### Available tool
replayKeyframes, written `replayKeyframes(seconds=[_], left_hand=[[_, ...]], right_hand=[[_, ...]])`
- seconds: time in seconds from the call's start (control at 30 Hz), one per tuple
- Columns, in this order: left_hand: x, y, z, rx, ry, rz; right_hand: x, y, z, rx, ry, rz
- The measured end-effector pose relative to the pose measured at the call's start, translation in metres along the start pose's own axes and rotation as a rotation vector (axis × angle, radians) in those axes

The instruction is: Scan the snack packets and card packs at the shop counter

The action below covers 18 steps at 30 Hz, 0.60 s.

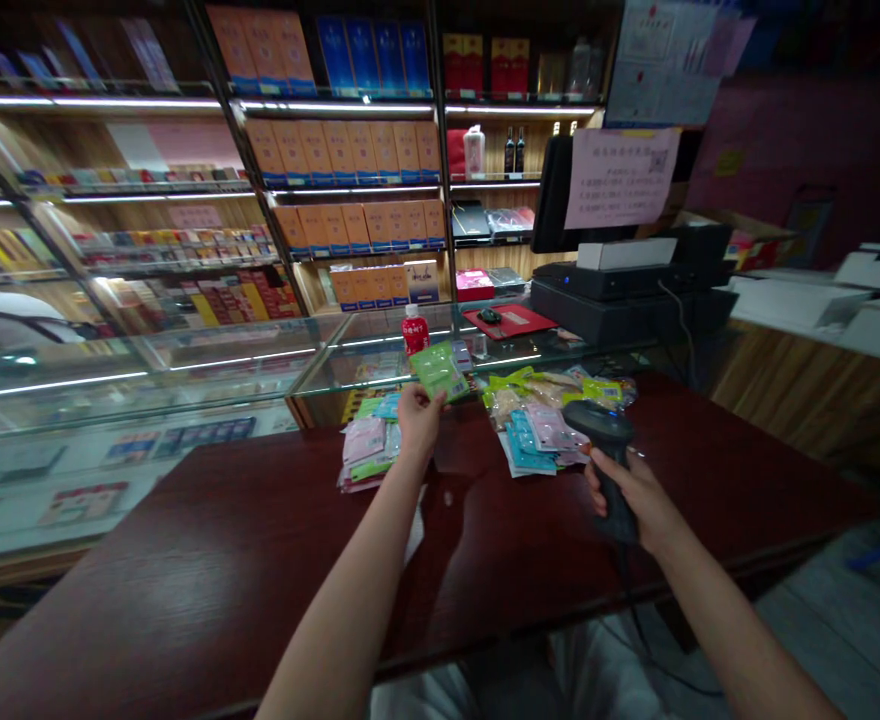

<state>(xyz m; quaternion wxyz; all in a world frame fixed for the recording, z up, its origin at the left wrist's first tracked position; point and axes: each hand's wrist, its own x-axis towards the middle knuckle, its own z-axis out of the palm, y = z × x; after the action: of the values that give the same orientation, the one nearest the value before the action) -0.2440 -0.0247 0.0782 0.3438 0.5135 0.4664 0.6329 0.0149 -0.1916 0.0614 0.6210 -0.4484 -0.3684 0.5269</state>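
My left hand (419,418) is raised over the dark red table (207,560) and pinches a green packet (438,372) by its lower edge. My right hand (631,495) grips the handle of a black barcode scanner (601,440), its head pointing left toward the packet. Under the left hand lies a small pile of pink, green and blue packets (369,445). A larger heap of mixed packets (541,415) lies just beyond the scanner.
A glass counter (185,370) runs behind the table with a red-labelled bottle (414,332) on it. A black register with monitor (620,270) and a red mouse pad (509,320) stand at the right. Shelves of boxed goods (350,160) fill the back wall.
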Motion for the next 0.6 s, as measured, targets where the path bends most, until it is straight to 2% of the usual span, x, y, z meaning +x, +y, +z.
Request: replayKeyframes(seconds=[0.1, 0.2, 0.37, 0.6], left_hand=[[-0.029, -0.023, 0.038, -0.209, -0.157, -0.114], [-0.050, -0.046, 0.057, -0.292, -0.187, -0.163], [-0.057, -0.071, 0.062, -0.316, -0.177, -0.185], [-0.057, -0.076, 0.063, -0.327, -0.182, -0.183]], right_hand=[[-0.006, -0.002, -0.001, -0.048, -0.003, -0.020], [-0.012, -0.001, -0.004, -0.080, -0.018, -0.021], [-0.026, 0.007, -0.006, -0.158, -0.038, -0.042], [-0.044, 0.018, 0.001, -0.291, -0.050, 0.006]])
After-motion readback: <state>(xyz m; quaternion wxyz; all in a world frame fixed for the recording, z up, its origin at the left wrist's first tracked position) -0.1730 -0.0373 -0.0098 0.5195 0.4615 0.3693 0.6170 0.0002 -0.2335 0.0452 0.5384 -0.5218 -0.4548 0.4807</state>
